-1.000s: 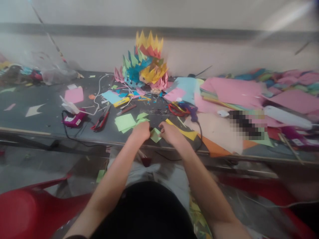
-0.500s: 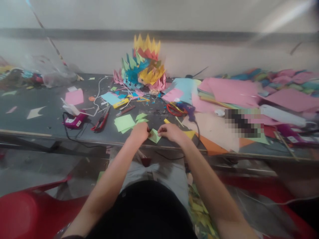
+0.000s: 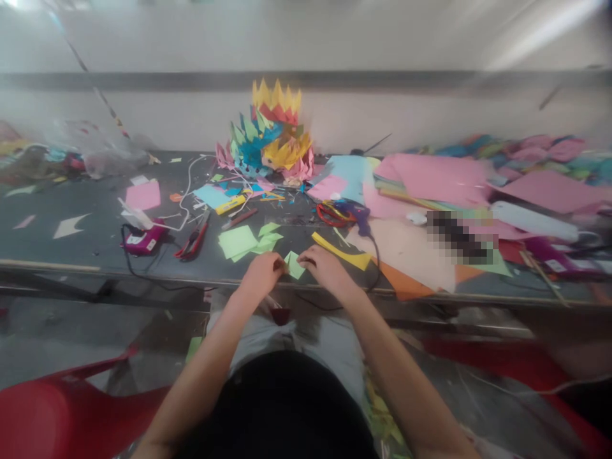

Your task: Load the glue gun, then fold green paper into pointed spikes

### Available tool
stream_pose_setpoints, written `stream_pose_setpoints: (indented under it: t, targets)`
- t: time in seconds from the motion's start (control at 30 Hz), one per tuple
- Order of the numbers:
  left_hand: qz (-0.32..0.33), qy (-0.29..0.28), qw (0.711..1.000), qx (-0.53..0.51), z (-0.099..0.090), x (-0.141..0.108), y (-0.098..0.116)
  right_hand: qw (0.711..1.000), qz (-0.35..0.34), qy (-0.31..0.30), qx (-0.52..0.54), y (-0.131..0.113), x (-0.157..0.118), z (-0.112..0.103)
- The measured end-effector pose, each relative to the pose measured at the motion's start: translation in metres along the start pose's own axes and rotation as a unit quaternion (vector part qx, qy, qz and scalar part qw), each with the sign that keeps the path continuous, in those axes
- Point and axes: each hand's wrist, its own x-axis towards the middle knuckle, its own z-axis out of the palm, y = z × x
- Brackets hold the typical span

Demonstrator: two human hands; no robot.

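Observation:
A small folded green paper point(image 3: 294, 266) is held between my two hands at the front edge of the table. My left hand point(image 3: 266, 270) pinches its left side, fingertips closed. On the right side, the fingers of my right hand point(image 3: 323, 264) are closed on its edge. Light green squares point(image 3: 238, 242) lie in a stack behind my left hand, with folded green pieces point(image 3: 269, 238) beside them. A curved yellow paper strip point(image 3: 342, 252) lies just behind my right hand.
A colourful folded-paper model point(image 3: 275, 140) stands at the back. Red pliers point(image 3: 194, 239), a yellow cutter point(image 3: 230, 204) and a purple glue gun point(image 3: 361, 217) with a cord lie around. Pink sheets point(image 3: 435, 175) cover the right. A red chair point(image 3: 38, 414) is lower left.
Both hands have moved slightly down in view with the green paper. My right hand has uncovered more of the yellow strip. The whole view has shifted a little.

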Motion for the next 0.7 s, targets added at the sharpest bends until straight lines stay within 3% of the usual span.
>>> stream_pose_setpoints:
  t: [0.23, 0.47, 0.57, 0.7]
  targets:
    - [0.056, -0.055, 0.995, -0.053, -0.009, 0.003, -0.006, 0.999, 0.02, 0.014, 0.021, 0.002, -0.002, 0.001]
    - [0.066, -0.099, 0.992, -0.035, -0.015, 0.012, -0.005, 0.989, 0.125, -0.062, -0.056, -0.01, 0.015, -0.009]
    - [0.023, -0.123, 0.992, 0.029, -0.019, 0.015, 0.005, 0.982, 0.142, -0.098, -0.077, -0.012, 0.029, -0.013]
    - [-0.056, -0.108, 0.987, 0.102, -0.018, 0.019, 0.021, 0.976, 0.137, -0.144, -0.086, -0.012, 0.043, -0.019]
